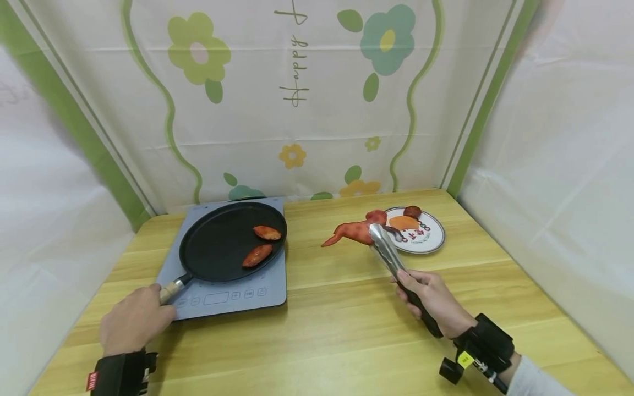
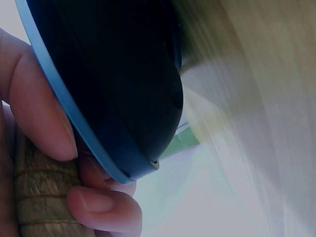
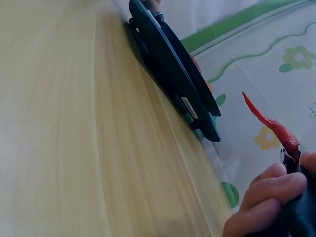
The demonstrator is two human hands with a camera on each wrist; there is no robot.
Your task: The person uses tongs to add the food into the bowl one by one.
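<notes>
A: Grip states, quick?

B: The pale wooden handle (image 1: 171,292) of the black, round, shallow pan (image 1: 218,242) is wrapped by the left hand (image 1: 136,320). The silver metal tongs with black handles (image 1: 390,257) are gripped by the right hand (image 1: 433,300), fingers curled round them. A long, red, wing-shaped piece (image 1: 354,232) is pinched at the tong tips.

A: And the wing's place?

B: Right of centre, mostly over the yellow wood-grain table (image 1: 322,330). Thin tip pointed left; right end overlapped with the left edge of the white, dark-rimmed round plate (image 1: 432,240) in the head view. Seems raised; exact height cannot be told.

A: Layout otherwise?

B: Pan set on the flat grey-blue cooktop (image 1: 278,294), left side. In its right part, a far browned oval piece (image 1: 267,233) and a near browned oval piece (image 1: 257,256). On the plate, an orange oval piece (image 1: 403,222) and a small round brown piece (image 1: 412,212), far side.

A: How is this hold best managed?

B: Even squeeze should be kept on the tongs. The wing is caught near its right end, so the long tip could swing or sag; sharp wrist turns are best avoided. Clearance should be left over the plate's rim. The handle should be pinned firmly, since a knock could shift the pan.
</notes>
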